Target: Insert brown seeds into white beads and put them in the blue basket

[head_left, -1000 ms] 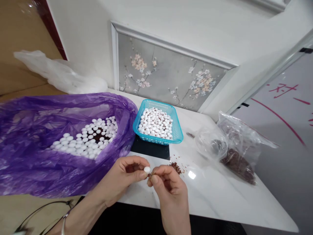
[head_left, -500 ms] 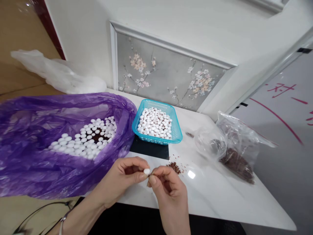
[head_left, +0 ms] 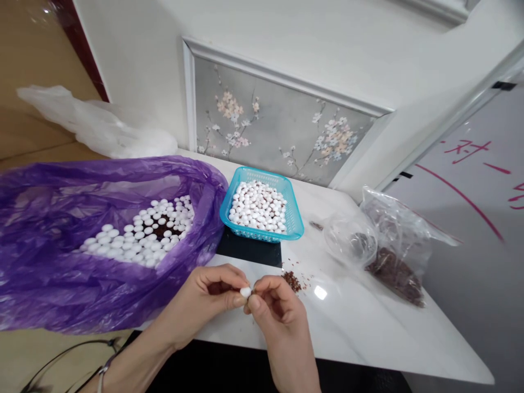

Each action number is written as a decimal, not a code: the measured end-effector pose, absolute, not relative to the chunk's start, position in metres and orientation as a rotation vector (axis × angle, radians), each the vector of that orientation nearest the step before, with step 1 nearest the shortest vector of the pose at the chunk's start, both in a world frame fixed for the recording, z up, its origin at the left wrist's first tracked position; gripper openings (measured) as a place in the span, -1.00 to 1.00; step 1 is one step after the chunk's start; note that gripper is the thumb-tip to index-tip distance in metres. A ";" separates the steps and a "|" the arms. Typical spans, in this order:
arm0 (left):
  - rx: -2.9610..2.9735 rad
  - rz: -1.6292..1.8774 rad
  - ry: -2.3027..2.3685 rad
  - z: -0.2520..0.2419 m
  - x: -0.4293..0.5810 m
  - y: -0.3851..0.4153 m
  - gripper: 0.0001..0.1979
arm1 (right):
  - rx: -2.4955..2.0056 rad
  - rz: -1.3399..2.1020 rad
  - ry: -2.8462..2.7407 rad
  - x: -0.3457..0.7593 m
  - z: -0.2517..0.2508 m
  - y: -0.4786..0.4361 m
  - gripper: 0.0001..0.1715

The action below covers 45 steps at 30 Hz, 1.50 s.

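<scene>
My left hand (head_left: 204, 300) pinches a small white bead (head_left: 245, 292) between thumb and forefinger, just above the near edge of the white table (head_left: 368, 327). My right hand (head_left: 278, 314) meets it fingertip to fingertip and pinches a tiny brown bit against the bead. A purple plastic bag (head_left: 61, 273) at the left lies wide at the mouth with several white beads (head_left: 139, 234) inside. Behind my hands a blue basket (head_left: 295, 218) sits filled with white beads.
A small pile of brown grains (head_left: 292, 280) lies on the table beside my right hand. A clear plastic bag (head_left: 393, 256) of brown grains sits at the right. The basket stands on a black slab (head_left: 249, 251). A white plastic bag (head_left: 94, 128) lies at the back left.
My hands have stayed together on the bead and dropped slightly in the picture as the view shifted. Nothing else has moved.
</scene>
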<state>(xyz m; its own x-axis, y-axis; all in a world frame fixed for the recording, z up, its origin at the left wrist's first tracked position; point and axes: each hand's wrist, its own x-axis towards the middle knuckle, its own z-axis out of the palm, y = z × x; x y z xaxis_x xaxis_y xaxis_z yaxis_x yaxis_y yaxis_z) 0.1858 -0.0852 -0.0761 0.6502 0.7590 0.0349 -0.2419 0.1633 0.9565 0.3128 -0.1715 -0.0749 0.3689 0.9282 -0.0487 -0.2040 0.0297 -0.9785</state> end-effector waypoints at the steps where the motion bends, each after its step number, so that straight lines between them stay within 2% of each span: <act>1: 1.202 0.758 0.522 -0.076 0.186 -0.085 -0.93 | -1.211 1.035 -0.772 0.313 -0.076 -0.171 -0.80; 12: 1.236 0.744 0.568 -0.076 0.187 -0.087 -0.94 | -1.189 1.061 -0.745 0.315 -0.077 -0.168 -0.75; 16: 1.167 0.720 0.536 -0.076 0.188 -0.086 -0.96 | -1.080 1.072 -0.748 0.315 -0.082 -0.168 -0.80; 21: 0.970 0.700 0.564 -0.078 0.185 -0.086 -0.86 | -0.968 0.988 -0.747 0.325 -0.090 -0.174 -0.89; 31: 0.972 0.653 0.551 -0.084 0.182 -0.085 -0.67 | -1.205 0.759 -0.805 0.341 -0.101 -0.187 -0.85; 37: 1.075 0.777 0.741 -0.079 0.185 -0.083 -0.83 | -1.321 0.521 -0.837 0.353 -0.100 -0.192 -0.83; 45: 1.143 0.874 0.763 -0.074 0.189 -0.084 -0.89 | -1.498 0.344 -0.679 0.395 -0.109 -0.202 -0.74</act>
<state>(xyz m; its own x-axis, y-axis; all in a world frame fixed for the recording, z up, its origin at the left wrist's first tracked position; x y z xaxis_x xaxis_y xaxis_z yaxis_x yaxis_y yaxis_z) 0.1889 -0.0838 -0.0738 0.4633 0.8835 -0.0691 -0.1881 0.1742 0.9666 0.3946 -0.2017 -0.1086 0.7721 0.6035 0.1992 0.1963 0.0717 -0.9779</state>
